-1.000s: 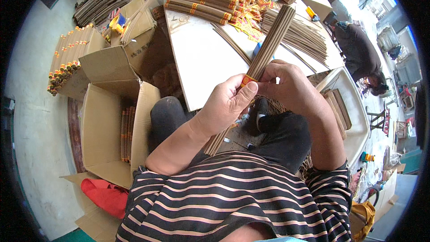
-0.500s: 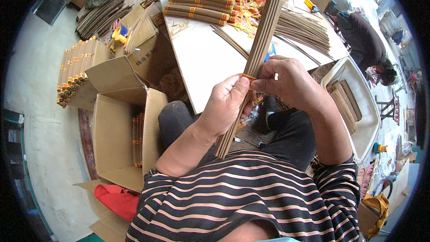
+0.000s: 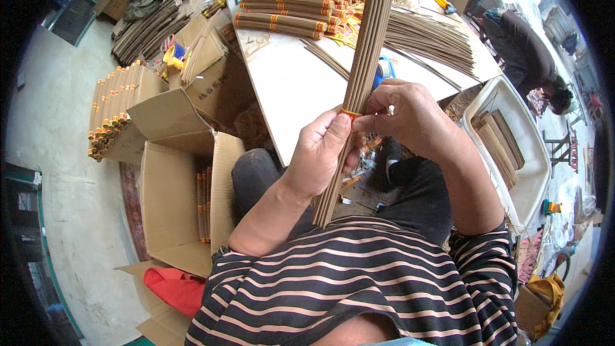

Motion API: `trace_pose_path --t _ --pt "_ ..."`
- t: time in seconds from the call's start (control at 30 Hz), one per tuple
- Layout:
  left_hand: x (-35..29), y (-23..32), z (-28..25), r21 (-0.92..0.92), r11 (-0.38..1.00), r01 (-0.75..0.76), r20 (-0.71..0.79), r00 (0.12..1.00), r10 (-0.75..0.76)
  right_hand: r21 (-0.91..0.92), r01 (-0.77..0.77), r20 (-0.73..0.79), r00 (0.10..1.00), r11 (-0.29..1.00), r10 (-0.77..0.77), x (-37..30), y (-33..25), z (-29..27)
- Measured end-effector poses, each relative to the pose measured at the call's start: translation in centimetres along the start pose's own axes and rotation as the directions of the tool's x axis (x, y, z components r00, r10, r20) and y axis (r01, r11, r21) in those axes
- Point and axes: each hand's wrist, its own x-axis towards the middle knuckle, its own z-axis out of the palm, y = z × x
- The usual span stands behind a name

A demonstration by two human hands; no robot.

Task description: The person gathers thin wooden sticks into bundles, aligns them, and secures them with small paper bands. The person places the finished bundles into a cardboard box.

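Note:
My left hand (image 3: pixel 322 147) is wrapped round a bundle of brown incense sticks (image 3: pixel 368 45), held upright and slightly tilted over my lap. A red and yellow paper band (image 3: pixel 350 115) circles the bundle near its middle, beside my left thumb. From the right, my right hand (image 3: pixel 400 112) pinches the edge of that band with thumb and fingers. Behind the bundle, a blue tape roll (image 3: pixel 384 67) partly shows on the white table (image 3: pixel 285 83). Finished bundles with red and yellow bands (image 3: pixel 285 3) are stacked on the table's far side, and loose incense sticks (image 3: pixel 432 41) lie to the right.
An open cardboard box (image 3: pixel 173 198) with banded bundles inside stands at my left. More banded bundles (image 3: pixel 118 106) are stacked beyond it. At the right, a white plastic tub (image 3: pixel 535 173) holds brown sticks. A bent-over person (image 3: pixel 525 54) is farther off at the right.
The bundle has shifted slightly left and stands a little more upright. Both hands keep their hold at the band. The view has turned slightly.

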Motion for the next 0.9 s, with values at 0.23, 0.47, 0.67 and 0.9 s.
trace_pose_path --t 0.23,0.47,0.67,0.9 --pt "-0.2 0.1 -0.1 -0.118 0.993 -0.005 -0.013 1.000 0.003 -0.025 0.026 -0.014 1.000 0.999 -0.026 0.1 0.6 0.2" --pt "0.0 0.6 -0.4 -0.286 0.956 0.058 0.030 0.998 -0.052 0.232 0.059 -0.019 0.998 0.971 -0.056 0.3 1.3 0.7" --pt "0.3 0.3 -0.7 -0.473 0.873 0.118 0.148 0.988 -0.054 0.419 0.123 -0.058 0.992 0.900 -0.109 0.8 2.7 1.7" --pt "0.6 -0.3 -0.8 -0.587 0.797 0.145 0.305 0.951 0.051 0.898 -0.085 0.104 0.994 0.431 -0.019 0.8 3.9 4.3"
